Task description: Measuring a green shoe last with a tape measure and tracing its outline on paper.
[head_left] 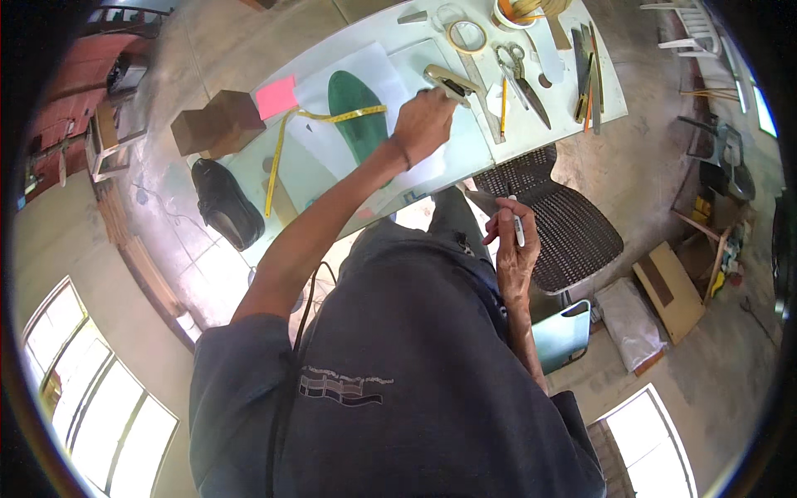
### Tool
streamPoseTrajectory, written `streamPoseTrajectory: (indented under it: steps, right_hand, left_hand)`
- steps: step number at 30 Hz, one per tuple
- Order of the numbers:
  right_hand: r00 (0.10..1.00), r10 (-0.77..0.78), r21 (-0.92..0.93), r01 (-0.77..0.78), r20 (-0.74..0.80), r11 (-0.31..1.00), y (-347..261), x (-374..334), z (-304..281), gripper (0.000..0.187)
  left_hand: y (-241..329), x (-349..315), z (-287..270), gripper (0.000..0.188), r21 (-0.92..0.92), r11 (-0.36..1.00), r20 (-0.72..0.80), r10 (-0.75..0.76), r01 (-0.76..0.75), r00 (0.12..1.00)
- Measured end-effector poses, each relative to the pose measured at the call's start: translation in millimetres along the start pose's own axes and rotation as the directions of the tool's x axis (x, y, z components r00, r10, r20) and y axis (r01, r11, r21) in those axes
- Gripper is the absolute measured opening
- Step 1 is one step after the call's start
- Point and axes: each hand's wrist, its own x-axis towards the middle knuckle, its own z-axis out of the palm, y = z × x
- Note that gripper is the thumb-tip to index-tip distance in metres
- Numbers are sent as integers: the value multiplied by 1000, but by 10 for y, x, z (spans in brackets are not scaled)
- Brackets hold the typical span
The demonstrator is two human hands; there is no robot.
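Note:
My left hand (425, 126) reaches over the table with its fingers curled at the near end of a beige stapler (452, 81). Just left of that hand, a green sole-shaped piece (353, 104) lies on white paper (386, 75), partly covered by my forearm. A yellow measuring tape (320, 115) crosses the green piece and bends down toward the near edge. Close to my body, my right hand (516, 249) is closed around a white marker (519, 222). A flat grey blade (481, 202) also sticks out from its fingers; its handle is hidden.
A black shoe (226, 203), a brown box (217, 124) and pink paper (276, 97) are at the table's left. Scissors (523, 83), a pencil (503, 106), a tape roll (466, 36) and several long tools (591, 79) lie right. A dark woven chair (573, 228) stands by the near edge.

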Motion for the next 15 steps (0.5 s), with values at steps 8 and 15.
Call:
streamPoseTrajectory:
  steps: [8,15]
  right_hand:
    - [998,3,39,-5,63,999,173,482,-484,20]
    - [984,-137,83,128,114,988,24,1061,-567,25]
  left_hand:
    - [-112,662,537,29,201,897,-112,-379,395,918]
    - [-3,555,349,19,-145,903,-33,-414,405,910]
